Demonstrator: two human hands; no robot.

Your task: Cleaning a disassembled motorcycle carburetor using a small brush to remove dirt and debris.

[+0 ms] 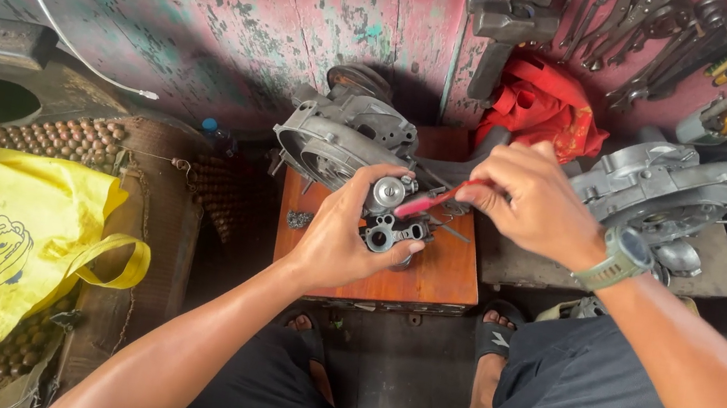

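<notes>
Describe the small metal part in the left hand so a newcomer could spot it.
Find the orange wooden board on the floor. Above it, the left hand grips a small grey metal part. Unlike the large casings behind, it fits in one hand, and a red-handled tool touches it.

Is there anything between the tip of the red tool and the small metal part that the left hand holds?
Nothing visible. The right hand holds the red tool, and its tip already meets the small metal part that the left hand holds over the wooden board.
</notes>
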